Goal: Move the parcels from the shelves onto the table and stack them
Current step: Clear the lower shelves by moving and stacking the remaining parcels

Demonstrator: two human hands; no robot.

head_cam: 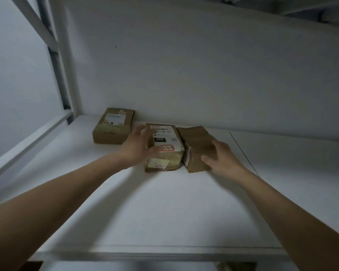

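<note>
Three cardboard parcels in all: back-left parcel (114, 126), middle parcel (167, 142), right parcel (194, 137). Two hands: left hand (137, 148), right hand (222, 158). One white shelf (164, 202) under them all.

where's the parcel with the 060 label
Head view: the 060 parcel sits mid-frame on the shelf, beside the plain parcel on its right, left hand at its left side.

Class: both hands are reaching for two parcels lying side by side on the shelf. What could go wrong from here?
1. The left hand only lies spread against the middle parcel, so that parcel might slip when lifted.
2. The right parcel, held by the right hand, lies close beside the middle parcel and could knock it.
</note>
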